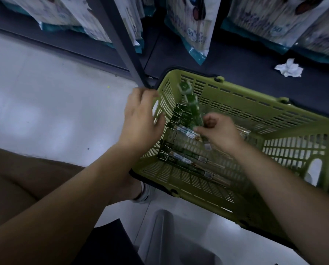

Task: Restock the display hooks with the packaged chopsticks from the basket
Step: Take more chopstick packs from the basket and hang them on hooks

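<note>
My right hand (220,133) pinches a chopstick pack (193,109) upright to lift it; left hand (142,119), open, steadies the green basket (297,119).

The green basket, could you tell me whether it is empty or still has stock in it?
Not empty. Several chopstick packs lie on the floor of the green basket, and the right hand holds a blurred pack above them.
</note>
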